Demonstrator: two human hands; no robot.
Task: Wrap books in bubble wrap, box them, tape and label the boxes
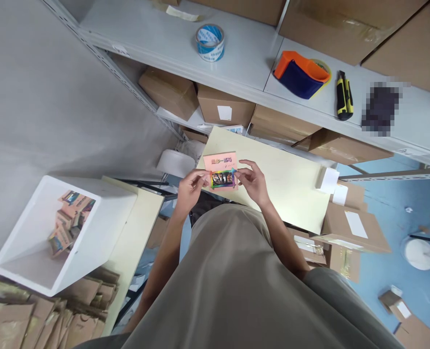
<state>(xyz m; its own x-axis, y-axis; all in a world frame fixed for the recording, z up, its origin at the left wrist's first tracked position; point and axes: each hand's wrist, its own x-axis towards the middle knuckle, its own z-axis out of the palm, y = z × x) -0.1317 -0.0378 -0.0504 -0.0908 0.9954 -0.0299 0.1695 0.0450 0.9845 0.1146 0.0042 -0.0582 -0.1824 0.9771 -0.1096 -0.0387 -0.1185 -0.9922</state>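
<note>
Over the table, a small flat piece with a rainbow-coloured border and a dark printed middle (222,179) lies across a pink card (220,159) with printed characters along its top. My left hand (191,186) pinches the left end of the rainbow-edged piece between thumb and fingers. At its right end, my right hand (254,183) grips the edge with thumb and fingertip, its other fingers curved above. Whether the card rests on the table or is held too, I cannot tell.
A cream table (284,179) extends rightward. On the shelf (247,63) are blue-white tape (210,42), an orange-navy tape dispenser (302,75) and a yellow-black utility knife (344,96). Left stands a white bin (106,223) holding several pink packs (64,232). Cartons (356,228) stand right.
</note>
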